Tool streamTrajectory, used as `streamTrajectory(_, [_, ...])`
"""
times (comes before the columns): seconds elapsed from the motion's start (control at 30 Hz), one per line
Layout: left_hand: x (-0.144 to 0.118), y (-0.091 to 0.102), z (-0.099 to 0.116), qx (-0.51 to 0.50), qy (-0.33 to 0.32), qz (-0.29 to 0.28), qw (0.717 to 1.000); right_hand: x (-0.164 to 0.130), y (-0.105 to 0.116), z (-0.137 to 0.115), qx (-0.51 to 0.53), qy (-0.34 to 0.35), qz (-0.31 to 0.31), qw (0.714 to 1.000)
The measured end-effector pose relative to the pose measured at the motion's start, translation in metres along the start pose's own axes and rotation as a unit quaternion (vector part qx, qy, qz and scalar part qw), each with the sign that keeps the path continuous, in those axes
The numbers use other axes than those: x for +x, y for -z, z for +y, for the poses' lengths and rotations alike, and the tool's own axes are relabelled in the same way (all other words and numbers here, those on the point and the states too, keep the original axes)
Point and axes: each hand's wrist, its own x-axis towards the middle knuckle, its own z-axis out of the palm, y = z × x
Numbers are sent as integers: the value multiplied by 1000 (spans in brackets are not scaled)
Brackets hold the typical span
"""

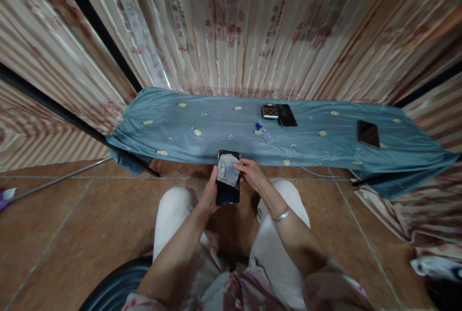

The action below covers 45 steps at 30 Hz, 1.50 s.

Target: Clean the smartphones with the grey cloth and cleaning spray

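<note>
A black smartphone (228, 194) is held over my lap, just in front of the table's near edge. My left hand (209, 190) grips it along its left side, thumb on the edge. A crumpled pale grey cloth (228, 169) lies against the upper part of the screen. My right hand (251, 174) pinches that cloth at its right side with thumb and fingers; some of its fingers are hidden behind the phone. Beyond them, a small clear bottle with a blue cap (265, 134) lies on the table.
A teal patterned cloth covers a narrow table (216, 123). On it lie a checkered case (269, 111), a dark flat device (288, 115) touching it, and another dark phone (368, 133) at right. Striped curtains (231, 27) hang behind; black poles (97, 27) slant at left.
</note>
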Motion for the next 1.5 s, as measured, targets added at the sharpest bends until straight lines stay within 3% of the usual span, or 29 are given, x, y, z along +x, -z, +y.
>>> streamTrajectory(0.27, [10, 5, -9, 52, -162, 27, 985, 3, -3, 2, -11, 105, 17, 994])
streamTrajectory(0.37, [12, 7, -9, 67, -198, 27, 977, 2, -2, 1, -3, 110, 12, 994])
streamTrajectory(0.57, [15, 15, -8, 60, -162, 44, 984, -2, 0, -1, 3, 94, 11, 996])
streamTrajectory(0.9, [22, 14, -7, 67, -181, 48, 980, 0, 7, -3, -9, 81, -8, 997])
streamTrajectory(1.07, [17, 13, -7, 59, -109, -3, 992, -6, 14, -7, -19, 20, -36, 999])
streamTrajectory(1.2, [11, 14, -8, 54, -72, 8, 996, -10, 17, -7, -29, 5, -45, 999])
streamTrajectory(1.5, [9, 6, 6, 62, -151, -29, 986, -14, 13, -6, -27, -18, -96, 995])
